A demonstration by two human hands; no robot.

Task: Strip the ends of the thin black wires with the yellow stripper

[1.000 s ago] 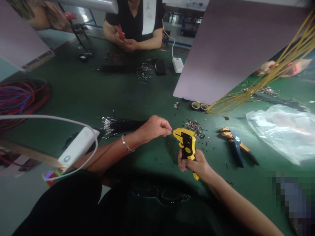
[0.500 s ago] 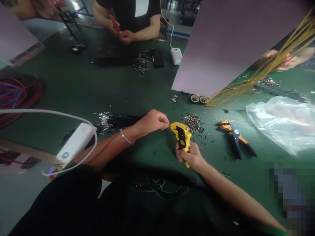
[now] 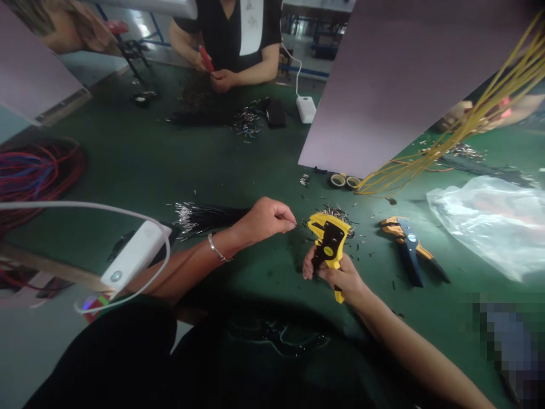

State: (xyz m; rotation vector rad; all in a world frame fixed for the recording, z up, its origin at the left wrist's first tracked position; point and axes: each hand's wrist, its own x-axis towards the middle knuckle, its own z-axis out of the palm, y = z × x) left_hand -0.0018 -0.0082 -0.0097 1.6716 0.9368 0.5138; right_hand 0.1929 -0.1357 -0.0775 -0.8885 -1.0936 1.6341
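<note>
My left hand point(image 3: 270, 218) is pinched closed at the fingertips on a thin black wire, of which hardly anything shows. Under and behind its wrist lies a bundle of black wires point(image 3: 213, 217), their bare silvery ends fanned to the left. My right hand point(image 3: 340, 275) is wrapped round the handles of a yellow and black wire stripper point(image 3: 330, 236), held upright with its jaws toward my left fingertips. A small gap separates the jaws from those fingers. Beyond the stripper is a pile of cut wire scraps point(image 3: 334, 213), partly hidden by it.
A blue and orange wire stripper point(image 3: 411, 241) lies at right, near a clear plastic bag point(image 3: 481, 227). Yellow wires point(image 3: 451, 142) hang beside a pale panel point(image 3: 366, 85). At left are a white power bank point(image 3: 134, 255) and red-blue wire coils point(image 3: 34, 170). A co-worker point(image 3: 225, 51) sits opposite.
The wire stripper in my right hand has moved right, away from my left fingertips, which were at its jaws. My left hand stays pinched in nearly the same place. The view has shifted slightly.
</note>
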